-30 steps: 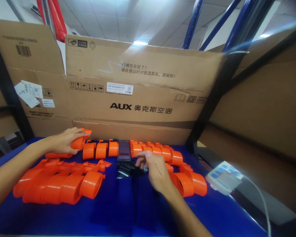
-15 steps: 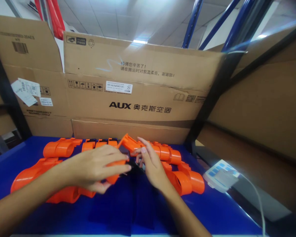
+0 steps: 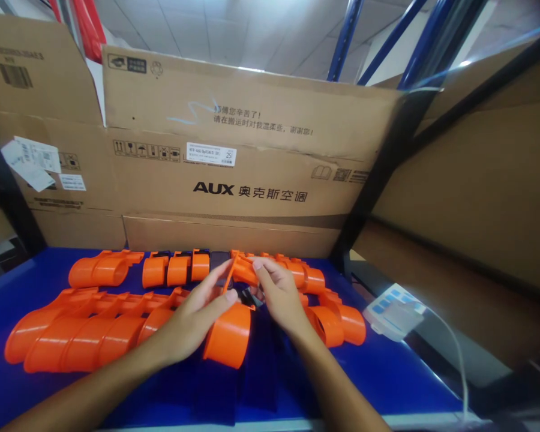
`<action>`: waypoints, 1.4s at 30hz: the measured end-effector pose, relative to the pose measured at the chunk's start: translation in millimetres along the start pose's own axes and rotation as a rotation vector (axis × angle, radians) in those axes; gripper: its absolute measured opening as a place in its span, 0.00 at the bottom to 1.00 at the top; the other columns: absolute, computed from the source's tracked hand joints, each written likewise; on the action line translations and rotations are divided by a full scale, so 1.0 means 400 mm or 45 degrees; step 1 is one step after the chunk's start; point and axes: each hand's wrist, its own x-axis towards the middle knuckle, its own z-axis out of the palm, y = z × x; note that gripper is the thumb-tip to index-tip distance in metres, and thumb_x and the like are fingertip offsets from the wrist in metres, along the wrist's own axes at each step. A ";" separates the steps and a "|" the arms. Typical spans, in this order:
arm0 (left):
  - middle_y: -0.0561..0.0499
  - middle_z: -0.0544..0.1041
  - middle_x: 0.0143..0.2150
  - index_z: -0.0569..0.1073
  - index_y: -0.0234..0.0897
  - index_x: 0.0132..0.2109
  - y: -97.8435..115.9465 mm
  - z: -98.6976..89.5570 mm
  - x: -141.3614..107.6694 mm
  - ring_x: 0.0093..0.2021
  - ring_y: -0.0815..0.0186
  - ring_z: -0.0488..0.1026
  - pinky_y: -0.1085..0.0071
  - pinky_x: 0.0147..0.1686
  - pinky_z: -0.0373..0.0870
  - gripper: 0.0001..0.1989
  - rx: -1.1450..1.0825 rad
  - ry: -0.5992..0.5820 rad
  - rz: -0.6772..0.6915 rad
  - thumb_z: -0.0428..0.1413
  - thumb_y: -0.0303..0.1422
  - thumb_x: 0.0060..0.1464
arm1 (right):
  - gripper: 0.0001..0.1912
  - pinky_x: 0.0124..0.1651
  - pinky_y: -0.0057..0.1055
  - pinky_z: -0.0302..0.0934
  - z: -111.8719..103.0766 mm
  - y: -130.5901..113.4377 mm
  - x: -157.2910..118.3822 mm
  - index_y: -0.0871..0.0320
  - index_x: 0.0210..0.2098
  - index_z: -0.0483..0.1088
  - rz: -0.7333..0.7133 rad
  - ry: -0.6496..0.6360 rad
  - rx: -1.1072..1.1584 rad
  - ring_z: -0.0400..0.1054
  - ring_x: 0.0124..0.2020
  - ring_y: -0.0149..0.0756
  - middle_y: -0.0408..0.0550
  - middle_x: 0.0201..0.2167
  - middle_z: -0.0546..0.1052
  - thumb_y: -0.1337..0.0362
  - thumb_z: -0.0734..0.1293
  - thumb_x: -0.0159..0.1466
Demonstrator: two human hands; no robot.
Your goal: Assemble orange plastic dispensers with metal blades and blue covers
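Note:
An orange plastic part (image 3: 243, 271) with a thin flap on its left is held up between my two hands. My right hand (image 3: 279, 293) is closed on its right side, thumb on top. My left hand (image 3: 191, 321) pinches at its thin left edge; the left fingertips are partly hidden behind it. Just below the left hand is an orange plastic ring (image 3: 228, 337), close to the thumb; whether they touch I cannot tell. Small black parts (image 3: 247, 297) show between the hands, too blurred to name.
Rows of orange ring parts (image 3: 87, 342) lie on the blue table (image 3: 162, 396) at left, with others (image 3: 351, 324) at right. A dark flat object (image 3: 220, 264) lies behind the hands. Cardboard (image 3: 252, 162) walls the back. A white box with a cord (image 3: 393, 312) sits at right.
My left hand has moved off the ring and black piece and now pinches the orange part my right hand holds. The ring now sits below it. The view has shifted slightly.

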 end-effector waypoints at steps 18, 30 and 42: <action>0.52 0.78 0.30 0.59 0.51 0.69 -0.125 -0.019 0.010 0.27 0.62 0.76 0.68 0.31 0.71 0.37 -0.474 0.347 -0.021 0.62 0.47 0.57 | 0.07 0.36 0.33 0.57 -0.077 0.055 0.021 0.55 0.32 0.80 0.231 -0.238 -1.596 0.75 0.41 0.47 0.54 0.34 0.81 0.61 0.70 0.65; 0.51 0.79 0.30 0.61 0.42 0.66 -0.141 -0.002 0.006 0.30 0.61 0.76 0.67 0.35 0.70 0.33 -0.446 0.365 -0.068 0.59 0.47 0.59 | 0.06 0.37 0.32 0.54 -0.077 0.051 0.025 0.55 0.34 0.78 0.277 -0.326 -1.583 0.73 0.43 0.45 0.53 0.37 0.81 0.64 0.68 0.65; 0.52 0.78 0.28 0.59 0.41 0.68 -0.129 0.008 0.010 0.27 0.62 0.75 0.69 0.30 0.69 0.39 -0.514 0.432 -0.166 0.62 0.50 0.56 | 0.05 0.30 0.29 0.57 -0.078 0.045 0.042 0.54 0.32 0.65 0.026 0.049 -0.775 0.72 0.26 0.38 0.44 0.25 0.78 0.62 0.65 0.64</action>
